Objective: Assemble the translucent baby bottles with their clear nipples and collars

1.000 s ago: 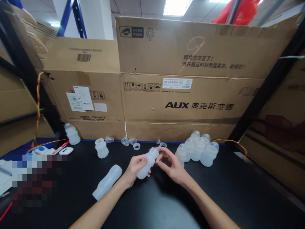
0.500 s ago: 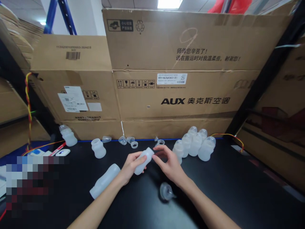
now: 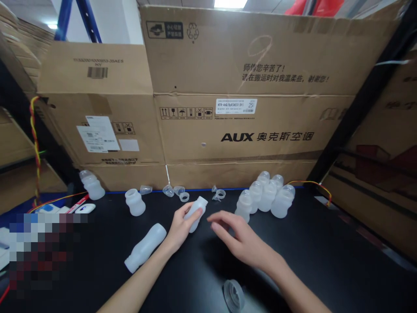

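Observation:
My left hand (image 3: 182, 224) is wrapped around a small translucent white baby bottle (image 3: 196, 226), tilted with its bare neck up and to the right. To the right of it, my right hand (image 3: 239, 237) hovers with thumb and fingers apart and nothing between them. A clear nipple cap (image 3: 233, 295) lies on the black table near the front, below my right hand. Beside my left forearm a longer curved bottle (image 3: 145, 248) lies on its side. An uncapped small bottle (image 3: 135, 203) stands behind it.
Several capped bottles (image 3: 269, 193) stand grouped at back right; another capped bottle (image 3: 93, 186) stands at back left. Clear covers (image 3: 168, 190), a ring (image 3: 184, 197) and a second ring (image 3: 220, 194) lie along the cardboard wall (image 3: 254, 150). A white mouse-like object (image 3: 85, 208) lies at left.
My right hand has drawn back from the bottle's neck, down and to the right. The nipple cap has moved nearer to me and turned over. The held bottle has shifted slightly up and left.

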Action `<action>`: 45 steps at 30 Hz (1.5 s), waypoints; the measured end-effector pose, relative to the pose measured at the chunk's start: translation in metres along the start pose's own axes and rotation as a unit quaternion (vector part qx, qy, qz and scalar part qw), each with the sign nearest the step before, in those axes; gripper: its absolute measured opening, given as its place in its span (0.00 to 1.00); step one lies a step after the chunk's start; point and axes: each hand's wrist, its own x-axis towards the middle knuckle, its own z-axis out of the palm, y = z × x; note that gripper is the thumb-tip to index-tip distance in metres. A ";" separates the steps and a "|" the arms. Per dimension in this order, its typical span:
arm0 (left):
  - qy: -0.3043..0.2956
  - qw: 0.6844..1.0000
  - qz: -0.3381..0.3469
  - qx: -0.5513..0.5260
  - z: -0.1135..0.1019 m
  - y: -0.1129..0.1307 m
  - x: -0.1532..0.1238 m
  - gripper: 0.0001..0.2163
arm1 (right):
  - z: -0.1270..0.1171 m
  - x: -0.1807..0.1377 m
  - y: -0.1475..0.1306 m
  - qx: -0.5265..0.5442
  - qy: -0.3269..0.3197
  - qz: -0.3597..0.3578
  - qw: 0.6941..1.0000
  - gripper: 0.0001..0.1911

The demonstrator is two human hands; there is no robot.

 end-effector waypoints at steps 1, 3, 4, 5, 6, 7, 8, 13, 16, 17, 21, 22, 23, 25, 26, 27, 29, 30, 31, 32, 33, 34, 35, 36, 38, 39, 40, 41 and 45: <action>0.000 1.000 -0.002 -0.002 0.000 0.000 -0.001 0.26 | -0.010 -0.013 -0.004 0.009 -0.039 0.018 0.999 0.14; -0.009 1.000 -0.005 -0.001 0.000 0.002 -0.002 0.26 | -0.021 -0.040 -0.006 0.016 -0.155 0.047 0.987 0.25; -0.016 1.000 -0.003 0.003 0.000 0.004 -0.003 0.26 | -0.022 -0.053 -0.004 0.007 -0.198 0.077 0.977 0.35; -0.023 1.000 0.000 0.011 0.000 0.005 -0.004 0.26 | -0.021 -0.064 0.001 -0.017 -0.205 0.111 0.972 0.39; -0.029 0.999 0.003 0.019 0.000 0.006 -0.005 0.26 | -0.017 -0.073 0.007 -0.033 -0.209 0.111 0.971 0.34; -0.035 0.999 0.005 0.026 0.000 0.007 -0.006 0.26 | -0.012 -0.080 0.015 -0.039 -0.199 0.101 0.974 0.29; -0.039 0.999 0.008 0.030 0.000 0.008 -0.007 0.26 | -0.008 -0.084 0.022 -0.034 -0.184 0.098 0.977 0.26; -0.129 0.990 0.015 0.047 -0.003 0.009 -0.014 0.27 | -0.008 -0.066 0.043 -0.032 -0.006 0.102 0.994 0.28; -0.220 0.973 -0.011 0.072 -0.002 0.013 -0.024 0.27 | -0.020 -0.042 0.035 -0.063 0.044 0.006 0.997 0.22; -0.239 0.968 -0.015 0.075 -0.001 0.015 -0.027 0.26 | -0.023 -0.036 0.030 -0.087 0.039 -0.013 0.995 0.20; -0.286 0.955 -0.055 0.050 0.004 0.021 -0.036 0.27 | -0.027 -0.030 0.018 -0.128 -0.030 -0.072 0.989 0.21; -0.297 0.951 -0.082 0.034 0.005 0.022 -0.037 0.27 | -0.026 -0.031 0.016 -0.150 -0.030 -0.099 0.983 0.22; -0.312 0.943 -0.116 0.013 0.006 0.021 -0.037 0.27 | -0.026 -0.033 0.015 -0.174 -0.026 -0.130 0.976 0.23; -0.345 0.920 -0.180 -0.039 0.007 0.019 -0.036 0.27 | -0.026 -0.035 0.011 -0.218 -0.028 -0.178 0.959 0.26; -0.361 0.907 -0.206 -0.065 0.008 0.017 -0.035 0.27 | -0.027 -0.036 0.008 -0.226 -0.030 -0.188 0.955 0.27; -0.375 0.894 -0.229 -0.085 0.008 0.014 -0.035 0.28 | -0.028 -0.036 0.005 -0.226 -0.032 -0.193 0.954 0.27; -0.399 0.867 -0.280 -0.102 0.009 0.008 -0.034 0.32 | -0.031 -0.035 -0.005 -0.218 -0.046 -0.197 0.955 0.27; -0.415 0.850 -0.308 -0.103 0.009 0.006 -0.034 0.35 | -0.034 -0.035 -0.010 -0.229 -0.053 -0.212 0.949 0.27; -0.435 0.830 -0.333 -0.105 0.010 0.005 -0.035 0.38 | -0.037 -0.035 -0.016 -0.252 -0.054 -0.230 0.939 0.29; -0.457 0.809 -0.352 -0.111 0.011 0.005 -0.036 0.41 | -0.040 -0.035 -0.021 -0.274 -0.048 -0.253 0.927 0.30; -0.471 0.796 -0.361 -0.120 0.013 0.006 -0.039 0.43 | -0.043 -0.035 -0.025 -0.293 -0.041 -0.267 0.917 0.31; -0.477 0.793 -0.355 -0.133 0.014 0.008 -0.042 0.43 | -0.046 -0.036 -0.029 -0.305 -0.033 -0.270 0.912 0.31; -0.472 0.802 -0.338 -0.140 0.016 0.012 -0.045 0.42 | -0.049 -0.037 -0.031 -0.310 -0.034 -0.261 0.914 0.30; -0.446 0.830 -0.304 -0.139 0.018 0.016 -0.050 0.38 | -0.049 -0.037 -0.031 -0.309 -0.050 -0.234 0.921 0.26; -0.410 0.883 -0.214 -0.077 0.021 0.024 -0.058 0.29 | -0.044 -0.040 -0.027 -0.296 -0.101 -0.130 0.941 0.18; -0.385 0.907 -0.169 -0.022 0.022 0.027 -0.062 0.28 | -0.037 -0.042 -0.022 -0.274 -0.128 -0.048 0.952 0.22; -0.362 0.925 -0.113 0.040 0.023 0.028 -0.065 0.27 | -0.029 -0.044 -0.015 -0.234 -0.130 0.053 0.962 0.29; -0.331 0.934 -0.048 0.121 0.024 0.027 -0.068 0.27 | -0.020 -0.048 -0.008 -0.189 -0.110 0.145 0.965 0.33; -0.308 0.858 0.110 0.396 0.029 0.019 -0.073 0.38 | 0.010 -0.068 0.017 0.118 -0.067 0.463 0.876 0.34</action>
